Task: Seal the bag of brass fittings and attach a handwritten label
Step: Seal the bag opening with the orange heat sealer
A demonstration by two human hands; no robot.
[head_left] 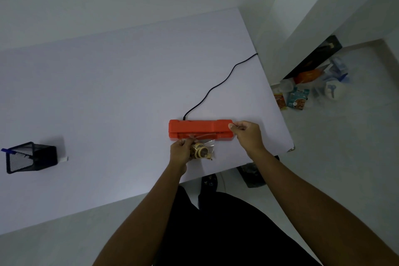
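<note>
An orange heat sealer (199, 128) lies on the white table (108, 93), its black cord (218, 86) running back to the right. A clear bag of brass fittings (201, 150) lies just in front of it, its open top reaching into the sealer's slot. My left hand (181, 150) pinches the bag's top left edge. At the sealer's right end, my right hand (246, 134) holds the lid with thumb and fingers.
A black mesh pen holder (30, 156) with a blue pen (7, 150) stands at the far left, a small white slip (64, 159) beside it. The table's right edge is close to the sealer. Bags and packets (311, 86) lie on the floor to the right.
</note>
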